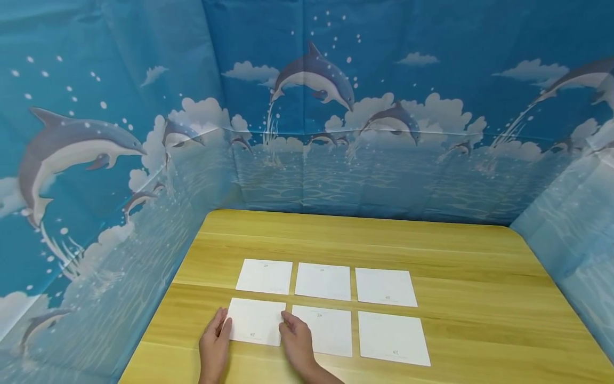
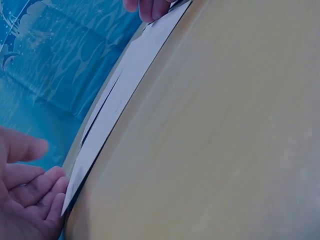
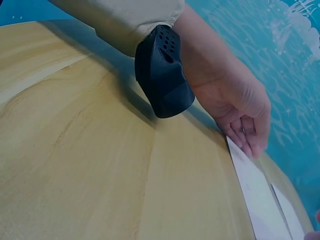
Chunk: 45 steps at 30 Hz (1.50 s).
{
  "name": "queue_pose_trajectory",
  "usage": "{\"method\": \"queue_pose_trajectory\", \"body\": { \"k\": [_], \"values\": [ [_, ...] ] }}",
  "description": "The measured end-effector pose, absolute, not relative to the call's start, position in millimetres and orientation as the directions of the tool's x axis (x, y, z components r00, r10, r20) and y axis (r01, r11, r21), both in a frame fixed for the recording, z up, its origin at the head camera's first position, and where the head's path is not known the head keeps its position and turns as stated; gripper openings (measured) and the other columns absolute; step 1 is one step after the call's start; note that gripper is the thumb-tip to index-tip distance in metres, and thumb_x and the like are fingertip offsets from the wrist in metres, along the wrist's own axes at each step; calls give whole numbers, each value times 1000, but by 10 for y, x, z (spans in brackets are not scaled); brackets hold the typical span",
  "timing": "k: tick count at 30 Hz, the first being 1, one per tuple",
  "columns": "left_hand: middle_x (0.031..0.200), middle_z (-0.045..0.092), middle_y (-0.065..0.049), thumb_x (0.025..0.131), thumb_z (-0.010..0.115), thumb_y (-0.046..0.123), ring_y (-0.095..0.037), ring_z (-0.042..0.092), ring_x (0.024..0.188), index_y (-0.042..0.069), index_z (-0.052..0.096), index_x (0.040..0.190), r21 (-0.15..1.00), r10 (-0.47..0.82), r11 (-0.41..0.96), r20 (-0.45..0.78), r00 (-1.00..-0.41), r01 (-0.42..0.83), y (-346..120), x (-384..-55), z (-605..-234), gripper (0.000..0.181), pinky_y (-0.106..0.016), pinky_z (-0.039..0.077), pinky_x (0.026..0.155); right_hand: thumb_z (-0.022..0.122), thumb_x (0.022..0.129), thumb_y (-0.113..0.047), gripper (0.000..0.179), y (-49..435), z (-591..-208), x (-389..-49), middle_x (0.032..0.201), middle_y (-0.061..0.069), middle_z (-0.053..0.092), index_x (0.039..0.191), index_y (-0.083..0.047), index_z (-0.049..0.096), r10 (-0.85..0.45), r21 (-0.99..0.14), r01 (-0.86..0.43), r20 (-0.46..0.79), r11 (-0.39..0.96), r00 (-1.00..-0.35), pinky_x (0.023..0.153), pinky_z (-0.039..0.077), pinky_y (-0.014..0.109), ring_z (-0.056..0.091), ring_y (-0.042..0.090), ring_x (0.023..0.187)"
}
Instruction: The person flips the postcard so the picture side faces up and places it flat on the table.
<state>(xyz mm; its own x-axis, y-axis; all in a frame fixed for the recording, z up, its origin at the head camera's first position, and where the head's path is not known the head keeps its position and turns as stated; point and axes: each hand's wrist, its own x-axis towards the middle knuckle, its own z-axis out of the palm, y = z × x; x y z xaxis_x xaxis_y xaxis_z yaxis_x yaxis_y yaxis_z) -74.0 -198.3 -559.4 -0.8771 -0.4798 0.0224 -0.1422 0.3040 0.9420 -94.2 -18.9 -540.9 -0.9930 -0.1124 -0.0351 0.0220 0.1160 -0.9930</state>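
Note:
A white card (image 1: pixel 256 321) with a small dark mark lies on the wooden table at the left of the front row. My left hand (image 1: pixel 216 340) is at its left edge, fingers loosely bent and fingertips right at the card. On the opposite side, my right hand (image 1: pixel 298 340) touches the right edge with extended fingers, partly over the gap to the neighbouring card (image 1: pixel 326 330). In the left wrist view the left hand (image 2: pixel 30 195) has its thumb apart from the fingers. The right wrist view shows the right hand's fingers (image 3: pixel 248 131) reaching down at the card's end.
Behind lie three more white cards (image 1: pixel 264 276), (image 1: pixel 323 281), (image 1: pixel 386 287) in a row. Another card (image 1: pixel 394 337) is at the front right. The wooden table (image 1: pixel 484 298) is bordered by blue dolphin-print sheeting (image 1: pixel 307 176). A black device (image 3: pixel 164 72) sits on the right wrist.

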Motion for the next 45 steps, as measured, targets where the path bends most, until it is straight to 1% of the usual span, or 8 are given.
{"method": "queue_pose_trajectory", "body": {
  "k": [5, 12, 15, 19, 24, 30, 39, 45],
  "values": [
    [127, 50, -22, 78, 55, -15, -30, 45, 118, -13, 39, 131, 941, -478, 307, 27, -878, -139, -2004, -750, -5618, 55, -5, 34, 85, 49, 85, -1, 37, -191, -5431, -936, 119, 30, 52, 115, 20, 49, -118, -994, 42, -53, 96, -992, 91, 41, 43, 47, 42, 114],
    [127, 50, -22, 69, 51, -25, -32, 46, 115, -13, 38, 131, 968, -481, 239, 44, -876, -82, -2039, -743, -5621, 65, -6, 37, 82, 49, 86, -1, 34, -201, -5429, -941, 116, 30, 54, 112, 19, 52, -106, -995, 44, -53, 86, -993, 89, 43, 41, 49, 40, 112],
    [127, 50, -22, 67, 51, -27, -25, 49, 113, -13, 37, 131, 976, -484, 209, 46, -874, -64, -2053, -743, -5602, 67, -7, 38, 83, 49, 86, -2, 32, -195, -5423, -943, 114, 29, 56, 111, 19, 54, -89, -997, 36, -42, 70, -995, 88, 45, 40, 51, 39, 110],
    [127, 50, -21, 68, 53, -26, -8, 50, 109, -12, 38, 131, 980, -490, 179, 18, -872, -81, -2073, -746, -5564, 66, -8, 39, 83, 49, 86, 0, 31, -190, -5426, -952, 115, 28, 56, 111, 19, 54, -65, -999, 34, -36, 23, -997, 89, 44, 36, 51, 38, 111],
    [124, 52, -20, 69, 55, -23, 2, 52, 97, -9, 45, 128, 981, -513, 145, -34, -857, -125, -2108, -747, -5542, 61, -9, 43, 76, 48, 85, 4, 31, -190, -5372, -952, 117, 30, 53, 112, 20, 51, -49, -998, 42, -40, -38, -998, 90, 43, 32, 48, 38, 114],
    [118, 56, -23, 73, 56, -18, 2, 52, 86, -10, 55, 119, 977, -553, 163, -22, -833, -135, -2115, -761, -5550, 46, -10, 45, 71, 51, 84, 6, 31, -194, -5417, -958, 115, 29, 55, 111, 18, 53, -24, -998, 15, -13, -61, -1000, 87, 45, 30, 51, 37, 111],
    [107, 59, -26, 78, 61, -13, -4, 56, 81, -14, 58, 112, 983, -569, 136, -24, -822, -123, -2113, -736, -5545, 34, -13, 48, 70, 70, 70, 11, 29, -233, -5538, -1007, 92, 11, 65, 98, 6, 64, 110, -993, -93, 101, 75, -989, 75, 51, 26, 63, 23, 85],
    [106, 59, -25, 81, 62, -9, -1, 56, 80, -14, 59, 110, 981, -565, 158, -6, -825, -115, -2091, -721, -5532, 29, -13, 48, 69, 72, 70, 9, 20, -237, -5610, -1032, 81, 7, 65, 88, 4, 66, 131, -979, -159, 175, 124, -976, 66, 52, 22, 62, 16, 74]
  ]
}}
